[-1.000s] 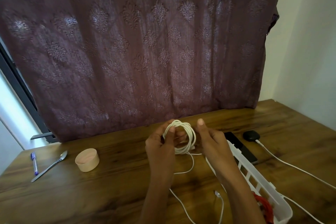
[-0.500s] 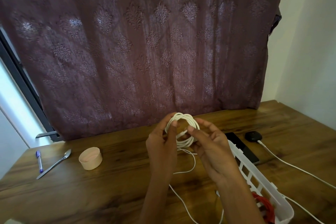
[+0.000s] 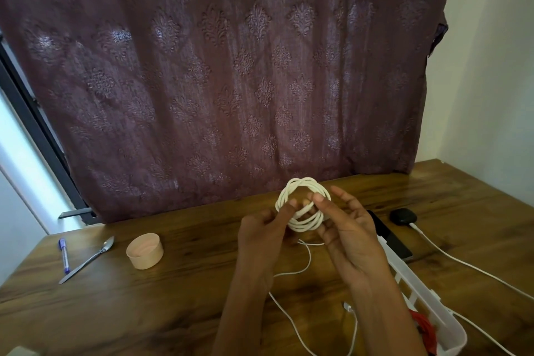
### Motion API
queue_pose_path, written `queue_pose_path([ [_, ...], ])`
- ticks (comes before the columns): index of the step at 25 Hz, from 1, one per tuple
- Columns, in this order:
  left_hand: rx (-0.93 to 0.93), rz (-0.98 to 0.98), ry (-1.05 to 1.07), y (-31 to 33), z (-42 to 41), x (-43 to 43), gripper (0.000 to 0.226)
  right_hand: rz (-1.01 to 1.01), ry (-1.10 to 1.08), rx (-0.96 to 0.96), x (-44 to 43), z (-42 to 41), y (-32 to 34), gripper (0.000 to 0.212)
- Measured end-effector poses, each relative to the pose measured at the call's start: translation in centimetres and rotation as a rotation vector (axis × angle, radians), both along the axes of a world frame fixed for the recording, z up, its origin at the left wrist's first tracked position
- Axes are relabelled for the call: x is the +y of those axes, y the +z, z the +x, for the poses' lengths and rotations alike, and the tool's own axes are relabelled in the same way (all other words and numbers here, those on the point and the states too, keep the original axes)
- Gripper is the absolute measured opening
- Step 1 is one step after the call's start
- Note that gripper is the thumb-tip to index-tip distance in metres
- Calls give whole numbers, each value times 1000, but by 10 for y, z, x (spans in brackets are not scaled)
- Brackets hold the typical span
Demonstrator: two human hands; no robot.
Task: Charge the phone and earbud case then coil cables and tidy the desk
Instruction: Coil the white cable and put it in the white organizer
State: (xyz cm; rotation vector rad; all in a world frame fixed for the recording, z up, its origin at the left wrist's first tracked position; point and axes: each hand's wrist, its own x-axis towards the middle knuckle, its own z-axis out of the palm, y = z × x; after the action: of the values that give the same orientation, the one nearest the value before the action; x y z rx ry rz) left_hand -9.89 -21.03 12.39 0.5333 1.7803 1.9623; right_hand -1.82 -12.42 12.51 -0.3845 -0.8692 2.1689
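Note:
A coiled white cable (image 3: 303,205) is held up above the wooden desk (image 3: 173,298) between both hands. My left hand (image 3: 260,237) pinches the coil's left side. My right hand (image 3: 346,231) pinches the cable's plug end with thumb and forefinger across the middle of the coil. A thinner white cable (image 3: 291,272) trails on the desk below the hands, its plug (image 3: 348,307) lying loose. The dark phone (image 3: 390,235) lies right of my right hand, partly hidden by it. The black earbud case (image 3: 403,217) sits further right with a white cable (image 3: 462,263) plugged in.
A white slotted basket (image 3: 427,315) holding something red (image 3: 424,329) stands at the lower right. At the left lie a round beige lid (image 3: 144,251), a metal spoon (image 3: 89,259) and a blue pen (image 3: 64,254). A purple patterned curtain (image 3: 231,66) hangs behind the desk.
My right hand has moved from the coil's right side across its front, drawing the plug end over the middle of the loops. The coil stays raised in my left hand.

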Motion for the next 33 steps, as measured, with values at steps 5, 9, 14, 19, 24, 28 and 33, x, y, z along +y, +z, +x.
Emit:
queue_pose_path([
  [5,-51,105,55,0,3,4,12,130,17,-128,1,1,-4,54],
  [9,-109,143,-4,-5,-1,4,26,207,118,-238,2,-1,-10,38],
  [14,-281,156,-123,-13,1,6,36,103,168,-249,4,0,-14,37],
  [19,-322,163,-63,-20,-1,8,41,339,44,-404,12,10,-13,26],
  [24,-381,128,-96,-34,12,21,25,388,21,-491,33,33,-27,29],
  [28,-423,74,-117,-56,36,44,22,330,-100,-557,56,54,-47,28],
  [33,256,-363,-152,-100,58,61,27,357,-266,-723,80,85,-88,28],
])
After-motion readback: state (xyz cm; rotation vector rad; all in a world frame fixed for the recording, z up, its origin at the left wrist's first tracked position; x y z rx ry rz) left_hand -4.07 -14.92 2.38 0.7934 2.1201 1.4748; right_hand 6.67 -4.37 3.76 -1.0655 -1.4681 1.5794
